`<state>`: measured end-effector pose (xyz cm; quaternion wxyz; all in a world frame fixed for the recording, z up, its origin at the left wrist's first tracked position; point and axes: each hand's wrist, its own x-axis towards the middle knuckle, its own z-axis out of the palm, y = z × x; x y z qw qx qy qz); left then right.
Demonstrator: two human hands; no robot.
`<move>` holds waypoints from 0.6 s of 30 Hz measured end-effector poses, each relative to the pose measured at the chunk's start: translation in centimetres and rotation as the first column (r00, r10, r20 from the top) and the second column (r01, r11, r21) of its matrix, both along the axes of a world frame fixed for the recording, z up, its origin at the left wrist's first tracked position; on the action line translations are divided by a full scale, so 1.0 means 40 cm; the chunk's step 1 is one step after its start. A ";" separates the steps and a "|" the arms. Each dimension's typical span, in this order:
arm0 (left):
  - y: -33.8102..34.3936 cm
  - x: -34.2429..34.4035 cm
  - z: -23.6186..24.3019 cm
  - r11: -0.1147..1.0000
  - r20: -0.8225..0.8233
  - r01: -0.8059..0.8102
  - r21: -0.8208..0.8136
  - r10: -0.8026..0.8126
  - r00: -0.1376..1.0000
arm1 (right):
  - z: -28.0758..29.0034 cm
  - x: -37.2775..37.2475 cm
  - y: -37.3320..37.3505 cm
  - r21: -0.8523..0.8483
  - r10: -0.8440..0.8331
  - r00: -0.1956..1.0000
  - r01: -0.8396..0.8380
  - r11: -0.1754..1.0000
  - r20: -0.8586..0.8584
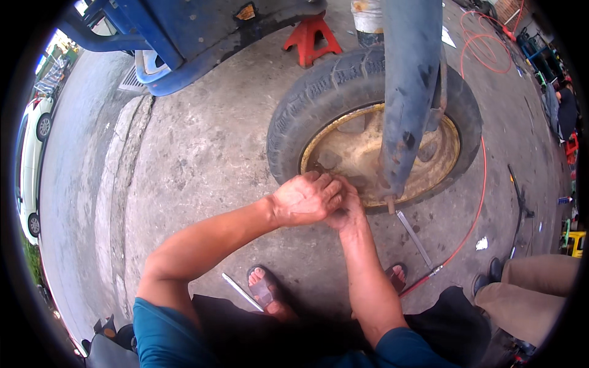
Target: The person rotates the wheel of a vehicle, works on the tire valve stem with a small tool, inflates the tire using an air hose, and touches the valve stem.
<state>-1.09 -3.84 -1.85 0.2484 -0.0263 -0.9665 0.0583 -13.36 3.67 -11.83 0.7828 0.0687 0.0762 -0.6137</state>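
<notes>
My left hand [308,199] and my right hand [348,207] meet at the lower left edge of the wheel's rusty yellow rim [328,136]. The left fingers are curled in a closed grip against the right hand, whose fingers are mostly covered. Anything held between them is hidden. The black tyre [293,126] leans tilted around the rim. A worn blue-grey tubular leg [410,80] stands in front of the wheel, with a rusty stub [391,205] at its lower end, just right of my hands.
Flat metal bars lie on the concrete, one [414,238] right of my hands, another [242,293] by my left foot. A red hose [472,224] curves along the right. Beyond are a red stand [313,42] and blue vehicle body [153,37]. Someone's tan-trousered legs [531,294] are at right.
</notes>
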 end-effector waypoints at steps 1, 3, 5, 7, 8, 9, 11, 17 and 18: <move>-0.001 0.001 0.005 0.999 0.011 0.000 -0.032 0.000 1.000 | 0.005 -0.005 -0.002 0.057 0.017 1.000 -0.017 0.998 -0.008; -0.001 0.008 0.012 0.998 0.025 -0.006 -0.070 0.008 1.000 | 0.011 -0.007 -0.006 0.108 0.042 0.999 -0.040 0.993 -0.012; 0.001 0.002 0.014 0.998 0.011 -0.023 -0.066 0.024 1.000 | 0.007 -0.013 -0.009 -0.019 0.100 0.991 -0.099 0.995 0.087; 0.000 0.009 0.001 0.997 -0.009 -0.039 -0.067 0.038 0.999 | 0.006 0.008 -0.005 -0.005 0.062 0.998 -0.062 0.998 -0.001; -0.005 0.010 -0.009 0.997 -0.035 -0.043 -0.067 0.040 0.999 | 0.005 0.014 -0.005 0.003 0.010 0.995 -0.010 1.000 -0.095; -0.003 -0.005 -0.015 0.998 -0.051 -0.048 -0.039 0.045 0.998 | -0.067 -0.001 0.003 -0.065 0.008 0.996 -0.014 0.998 -0.092; 0.010 -0.044 -0.017 0.999 -0.061 -0.047 -0.012 0.046 0.997 | -0.244 -0.047 0.037 0.040 -0.071 0.669 0.061 0.997 0.740; -0.005 0.000 -0.035 0.999 -0.039 0.000 0.054 0.002 0.999 | -0.295 -0.025 0.003 0.168 -0.168 -0.164 -0.015 0.986 0.972; 0.000 -0.001 -0.022 1.000 -0.017 -0.016 0.004 0.016 1.000 | -0.304 -0.038 0.009 0.060 -0.059 0.078 -0.003 0.998 0.995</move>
